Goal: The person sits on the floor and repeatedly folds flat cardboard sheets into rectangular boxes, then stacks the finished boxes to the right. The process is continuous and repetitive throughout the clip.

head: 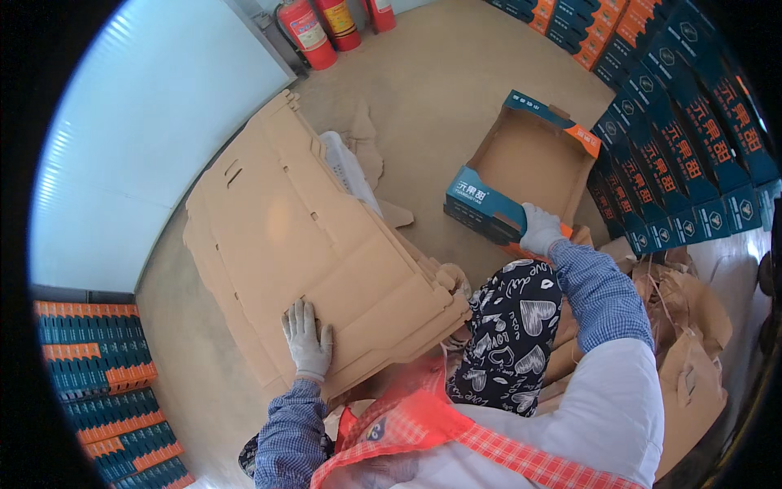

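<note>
A stack of flat, die-cut cardboard box blanks [275,244] lies in front of me, plain brown side up. My left hand [307,342], in a pale work glove, rests palm down on the top blank with its fingers spread. On the right, my gloved right hand [540,229] grips the near wall of a folded cardboard tray box [530,165]. Its outside is teal and orange and bears printing; its brown inside holds nothing. The fingers curled around that wall are partly hidden.
Folded teal and orange boxes [678,147] are stacked at the right. More stacks [116,391] stand at the lower left. Red fire extinguishers [308,33] line the white wall panel [146,122]. Crumpled brown paper [684,330] lies at my right; a white plastic crate [345,168] shows beside the blanks.
</note>
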### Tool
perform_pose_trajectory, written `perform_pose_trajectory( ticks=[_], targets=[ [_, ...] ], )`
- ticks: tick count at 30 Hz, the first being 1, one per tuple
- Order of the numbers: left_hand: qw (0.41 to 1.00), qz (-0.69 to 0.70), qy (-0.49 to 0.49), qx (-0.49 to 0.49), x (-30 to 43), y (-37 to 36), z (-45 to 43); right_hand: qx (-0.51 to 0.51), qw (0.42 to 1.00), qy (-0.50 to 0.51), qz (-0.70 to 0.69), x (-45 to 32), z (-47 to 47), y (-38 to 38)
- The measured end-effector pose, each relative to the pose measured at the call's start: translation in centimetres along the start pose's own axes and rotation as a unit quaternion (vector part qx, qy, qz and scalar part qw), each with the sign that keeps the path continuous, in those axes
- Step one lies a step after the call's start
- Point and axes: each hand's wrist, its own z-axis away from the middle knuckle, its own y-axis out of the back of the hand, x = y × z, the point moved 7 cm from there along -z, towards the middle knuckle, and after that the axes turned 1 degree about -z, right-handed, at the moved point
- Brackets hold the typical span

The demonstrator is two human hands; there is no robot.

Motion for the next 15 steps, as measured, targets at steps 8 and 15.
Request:
perform_pose_trajectory(
  ticks=[8,15],
  targets=[
    [1.0,0.003,-0.009,0.008,0.7,0.6,0.0,-0.047,0.999,-0.006,-0.027,-0.8,-0.9,1.4],
    [1.0,0.013,0.007,0.012,0.8,0.4,0.0,-0.083,0.995,0.0,-0.058,0.9,-0.8,1.6]
  ],
)
